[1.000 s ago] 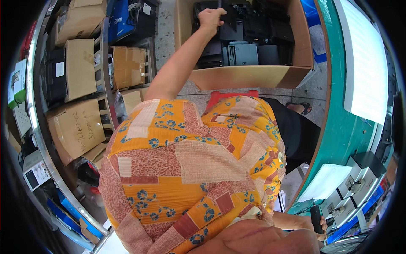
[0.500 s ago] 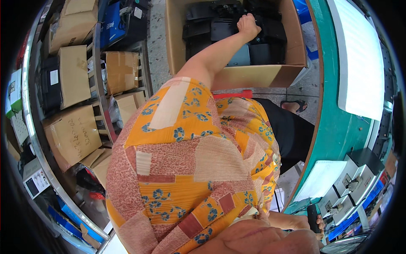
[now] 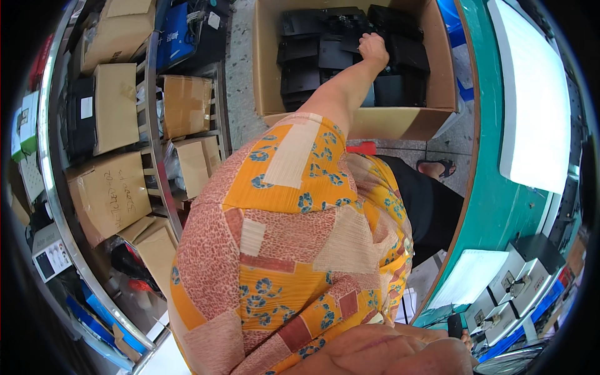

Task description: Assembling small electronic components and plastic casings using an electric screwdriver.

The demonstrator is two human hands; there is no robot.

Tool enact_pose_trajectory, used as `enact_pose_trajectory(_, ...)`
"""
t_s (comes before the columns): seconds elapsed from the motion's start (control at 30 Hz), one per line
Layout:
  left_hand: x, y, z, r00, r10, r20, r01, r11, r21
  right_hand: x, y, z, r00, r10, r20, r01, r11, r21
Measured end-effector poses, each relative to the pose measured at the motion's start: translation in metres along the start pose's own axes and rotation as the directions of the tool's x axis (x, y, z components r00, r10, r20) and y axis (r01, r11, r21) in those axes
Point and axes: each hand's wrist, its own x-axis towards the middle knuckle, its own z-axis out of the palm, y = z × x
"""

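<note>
My left hand (image 3: 374, 50) reaches deep into a large open carton (image 3: 362, 114), its fingers curled in over the black things there. What they pinch is hidden or too small to make out. Several flat black cases (image 3: 335, 55) lie packed in layers in the carton, some tilted. My right hand (image 3: 466, 339) is low at the right, mostly hidden behind my chin. A dark elongated object (image 3: 455, 325) sticks up from its fingers, which wrap round it; its exact kind cannot be told.
A green table (image 3: 490, 187) with a white sheet (image 3: 533, 94) runs along the right, with grey-white boxes (image 3: 500, 300) at its near end. On the left, a metal-framed rack (image 3: 152, 106) holds several brown cartons (image 3: 110, 195). A red thing (image 3: 362, 148) lies on the floor.
The view has shifted, so the carton sits slightly lower and farther right. My left hand has moved slightly within the carton, still curled. Less of the right hand and its dark object shows.
</note>
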Motion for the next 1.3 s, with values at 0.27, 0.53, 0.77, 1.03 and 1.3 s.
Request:
enact_pose_trajectory(0.27, -0.055, -0.044, -0.071, 0.969, 0.224, 0.105, -0.228, 0.973, 0.031, -0.004, 0.002, 0.007, 0.984, -0.132, -0.116, 0.068, 0.895, -0.442)
enact_pose_trajectory(0.53, -0.080, -0.132, -0.108, 0.863, 0.475, 0.172, -0.487, 0.872, 0.035, -0.002, 0.008, 0.015, 0.984, -0.133, -0.121, 0.065, 0.890, -0.450)
enact_pose_trajectory(0.77, -0.062, -0.154, -0.112, 0.859, 0.455, 0.235, -0.490, 0.864, 0.115, -0.005, 0.002, 0.007, 0.979, -0.158, -0.128, 0.085, 0.891, -0.446)
enact_pose_trajectory(1.03, -0.038, -0.148, -0.098, 0.828, 0.506, 0.240, -0.548, 0.822, 0.156, -0.007, 0.001, 0.011, 0.978, -0.165, -0.128, 0.089, 0.884, -0.458)
enact_pose_trajectory(1.3, -0.030, -0.161, -0.085, 0.816, 0.489, 0.310, -0.566, 0.784, 0.254, -0.008, -0.004, 0.007, 0.979, -0.163, -0.126, 0.094, 0.898, -0.430)
